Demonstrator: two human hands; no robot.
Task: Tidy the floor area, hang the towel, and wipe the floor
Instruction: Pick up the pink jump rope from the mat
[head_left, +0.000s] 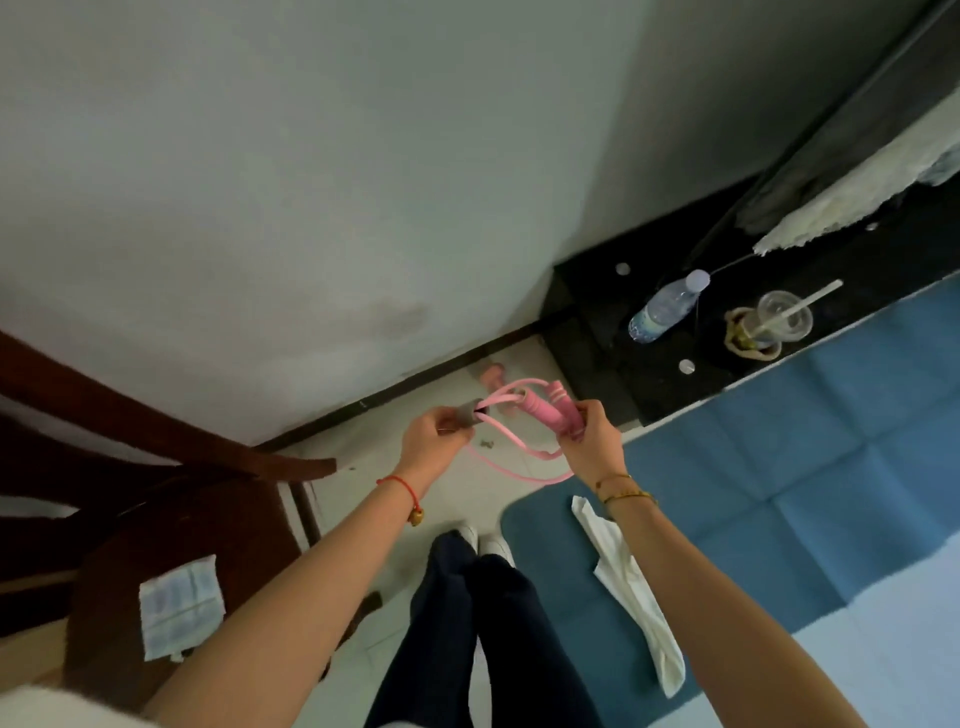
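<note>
Holding a pink skipping rope (519, 447), the right hand (592, 441) grips its pink handles (556, 415); the left hand (431, 441) pinches a grey piece (467, 413).

Left hand (434, 441): raised at centre, fingers curled in a grip | Right hand (589, 441): level with the left, near it, fingers curled in a grip | Both forearms: bare, extended forward and upward, converging | Wrists: bracelets on each

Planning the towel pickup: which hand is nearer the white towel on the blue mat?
Right. The right hand is just above the white towel; the left hand is farther left.
</note>
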